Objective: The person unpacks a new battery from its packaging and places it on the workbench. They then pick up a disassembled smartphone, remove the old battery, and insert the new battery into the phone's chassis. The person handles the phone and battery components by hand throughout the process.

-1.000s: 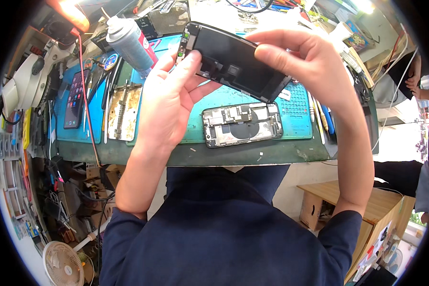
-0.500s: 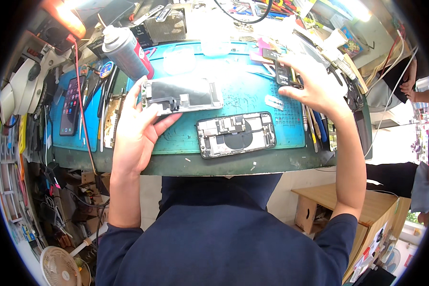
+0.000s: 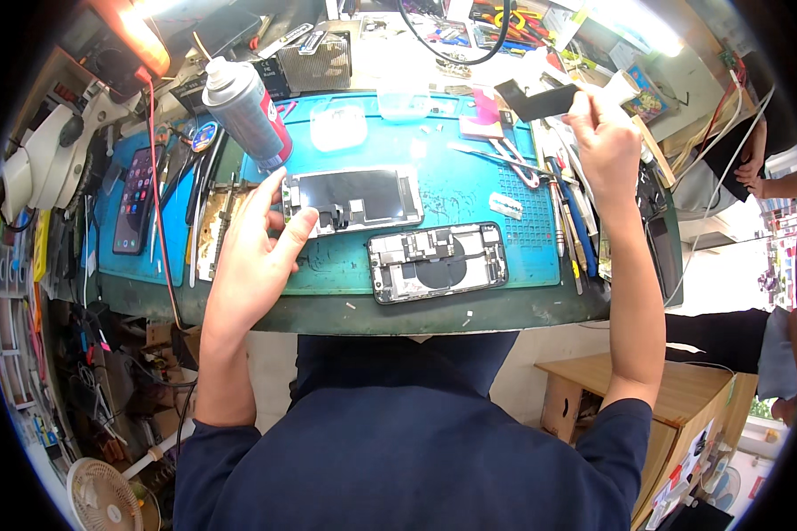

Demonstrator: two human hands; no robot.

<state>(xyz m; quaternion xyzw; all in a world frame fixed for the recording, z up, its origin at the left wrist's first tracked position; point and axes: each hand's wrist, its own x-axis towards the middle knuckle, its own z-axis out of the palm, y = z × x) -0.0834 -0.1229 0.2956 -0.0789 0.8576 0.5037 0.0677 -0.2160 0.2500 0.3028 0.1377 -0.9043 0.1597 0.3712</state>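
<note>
My left hand (image 3: 259, 257) is closed on the left end of a phone screen panel (image 3: 372, 195), which lies dark side up with flex cables showing. My right hand (image 3: 604, 146), raised at the upper right, pinches a thin black piece (image 3: 547, 103) above some tools. An opened phone body (image 3: 437, 264) lies on the blue mat (image 3: 328, 271) below the panel, its board and round black coil exposed. Beside it are a small silver blade-like piece (image 3: 506, 206) and scissors (image 3: 514, 164).
A spray can (image 3: 248, 115) stands behind my left hand. A lit phone (image 3: 134, 199), a pink card (image 3: 480, 115), clear containers (image 3: 339, 124) and several hand tools (image 3: 571, 230) lie around the mat. A wooden cabinet (image 3: 646, 380) is below right; another person's hand (image 3: 753, 168) shows at far right.
The panel has come down from both hands' hold to lie lower, held by my left hand alone. My right hand moved off it to the upper right and lifted the thin black piece.
</note>
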